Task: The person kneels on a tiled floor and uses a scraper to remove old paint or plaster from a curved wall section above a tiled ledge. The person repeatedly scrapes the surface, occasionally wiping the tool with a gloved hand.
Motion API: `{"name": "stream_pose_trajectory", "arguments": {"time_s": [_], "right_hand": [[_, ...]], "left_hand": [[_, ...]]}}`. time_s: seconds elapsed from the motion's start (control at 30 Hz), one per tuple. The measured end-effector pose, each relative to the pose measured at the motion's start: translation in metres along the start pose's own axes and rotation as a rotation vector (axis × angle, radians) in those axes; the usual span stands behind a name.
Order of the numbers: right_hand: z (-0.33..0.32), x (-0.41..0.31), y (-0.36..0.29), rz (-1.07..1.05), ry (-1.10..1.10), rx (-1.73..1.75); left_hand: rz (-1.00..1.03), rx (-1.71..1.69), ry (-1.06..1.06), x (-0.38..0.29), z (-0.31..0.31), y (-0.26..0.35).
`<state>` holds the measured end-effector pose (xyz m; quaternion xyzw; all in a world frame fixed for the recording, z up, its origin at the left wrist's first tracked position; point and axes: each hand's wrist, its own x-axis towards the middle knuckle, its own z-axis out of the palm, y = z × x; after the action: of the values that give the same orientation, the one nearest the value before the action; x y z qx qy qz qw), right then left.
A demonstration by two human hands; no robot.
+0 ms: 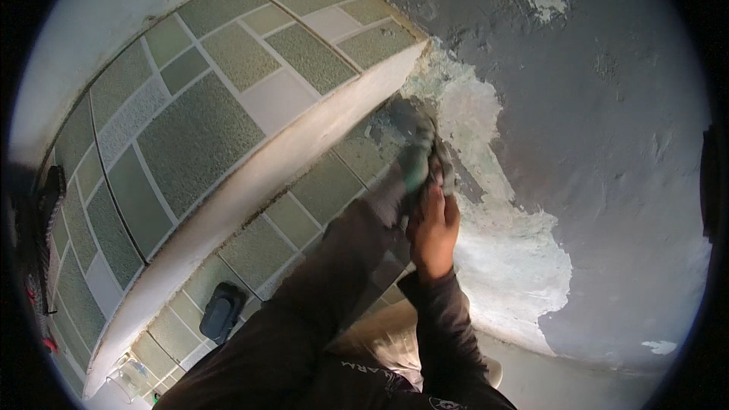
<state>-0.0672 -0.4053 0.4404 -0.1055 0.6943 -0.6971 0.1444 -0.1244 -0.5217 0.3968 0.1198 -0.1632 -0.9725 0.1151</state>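
Note:
Dark-sleeved, my right hand (435, 233) is closed on the lower end of a dark grey, blurred thing (444, 165), perhaps a cloth, beside the wall. My left hand (417, 168) lies in shadow just above and left of it; motion blur hides its fingers, and a green patch shows there. Both hands are at the corner where the lower tiled surface (324, 188) meets the wall. Peeled, pale plaster (512, 250) shows on the grey painted wall (615, 154) right of my hands.
A raised tiled ledge (199, 131) with a pale edge curves along the left. On the lower tiles lie a small dark plastic case-like object (222, 312) and, farther down, a clear container (130, 377). Dark items with red parts (48, 319) stand at the far left rim.

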Motion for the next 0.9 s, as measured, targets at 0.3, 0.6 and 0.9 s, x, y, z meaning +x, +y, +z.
{"name": "stream_pose_trajectory", "arguments": {"time_s": [0.3, 0.6, 0.9], "right_hand": [[-0.008, -0.012, 0.003, 0.115, 0.014, -0.004], [-0.001, 0.015, 0.003, -0.108, -0.137, -0.186], [0.006, 0.010, 0.002, 0.006, -0.019, -0.102]], "left_hand": [[-0.115, -0.079, -0.315, -0.006, -0.013, -0.024], [0.041, -0.088, -0.073, -0.004, 0.002, 0.005], [-0.150, -0.108, -0.114, -0.009, 0.010, 0.012]]}}
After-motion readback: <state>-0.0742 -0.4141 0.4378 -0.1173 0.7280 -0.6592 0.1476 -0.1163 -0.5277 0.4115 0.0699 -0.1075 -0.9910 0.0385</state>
